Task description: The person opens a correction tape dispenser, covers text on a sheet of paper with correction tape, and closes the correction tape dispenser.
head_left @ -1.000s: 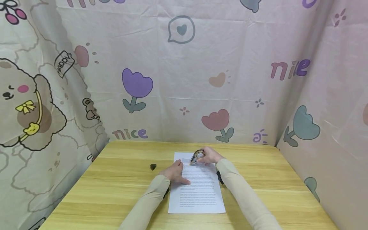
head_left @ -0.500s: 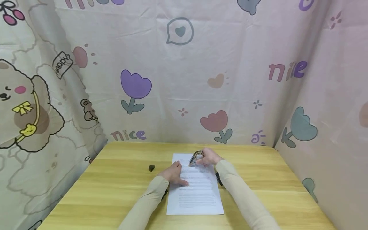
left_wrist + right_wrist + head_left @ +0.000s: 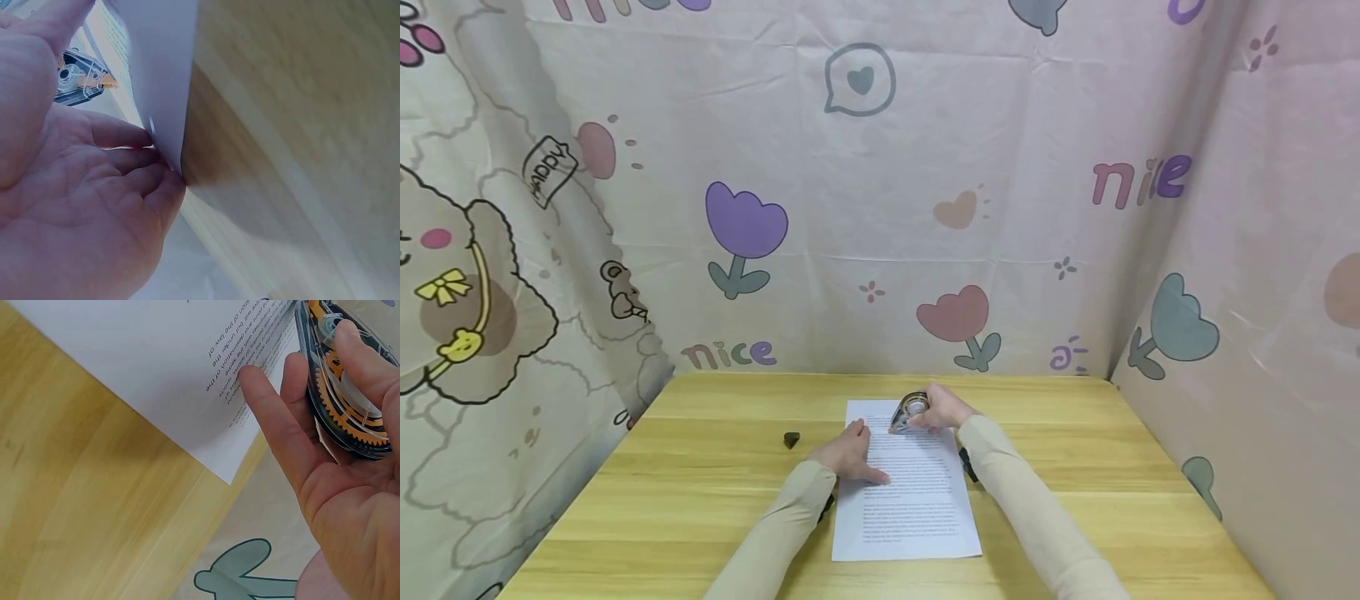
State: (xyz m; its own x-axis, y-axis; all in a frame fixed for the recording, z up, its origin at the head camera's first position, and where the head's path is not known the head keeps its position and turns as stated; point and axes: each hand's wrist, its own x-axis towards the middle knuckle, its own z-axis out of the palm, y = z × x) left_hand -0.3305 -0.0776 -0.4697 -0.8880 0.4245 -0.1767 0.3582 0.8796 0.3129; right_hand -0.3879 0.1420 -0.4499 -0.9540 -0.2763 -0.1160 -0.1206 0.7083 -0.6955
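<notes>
A sheet of printed paper (image 3: 906,525) lies on the wooden table. My left hand (image 3: 848,452) rests on its left side, thumb spread over the text and fingers extended along the edge. In the left wrist view, the fingertips of the left hand (image 3: 81,187) press at the paper's edge. My right hand (image 3: 950,407) holds a clear-cased correction tape (image 3: 913,408), its tip down on the upper lines of text. The right wrist view shows the orange gear inside the correction tape (image 3: 350,406), gripped between thumb and fingers, with other fingers of the right hand (image 3: 350,494) reaching over the page.
A small black object (image 3: 791,439) sits on the table (image 3: 700,467) left of the paper. Dark pieces show beside both wrists, a black piece (image 3: 967,465) at the right one. A patterned cloth (image 3: 850,183) hangs behind the table and along both sides.
The head view has shifted slightly, so everything sits a little further left in it. Both hands and the correction tape keep nearly the same place on the paper.
</notes>
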